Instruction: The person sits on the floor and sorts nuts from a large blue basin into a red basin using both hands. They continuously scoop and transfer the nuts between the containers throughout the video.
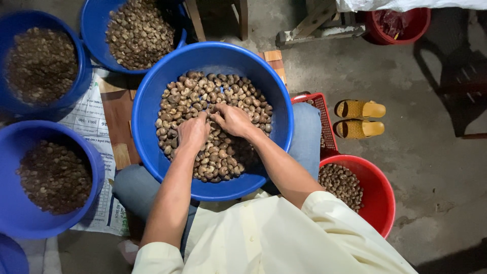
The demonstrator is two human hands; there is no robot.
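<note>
nuts (213, 127), pale brown and heaped, fill the big blue basin (152, 101) at the centre of the frame, and that basin sits on the person's lap over grey trousers (307, 137). both hands are down in the heap, side by side and touching near the middle of it. left hand (193, 133) lies palm down on the nuts, fingers curled into the pile; whether it pinches a nut, cannot tell. right hand (233, 121) sits just above and right of it, fingers bent and drawn together at the tips over the nuts, and what they hold is hidden. cream sleeves (324, 213) run down to the lower edge.

around it: three more blue basins, upper left (83, 76), top centre (96, 30) and lower left (94, 172), each with darker nuts. a red bucket (380, 193) of nuts at lower right, a red crate (319, 104) just above it, a pair of yellow sandals (359, 118) on the concrete floor (431, 152) to the right, printed paper (89, 119) under the left basins.
</note>
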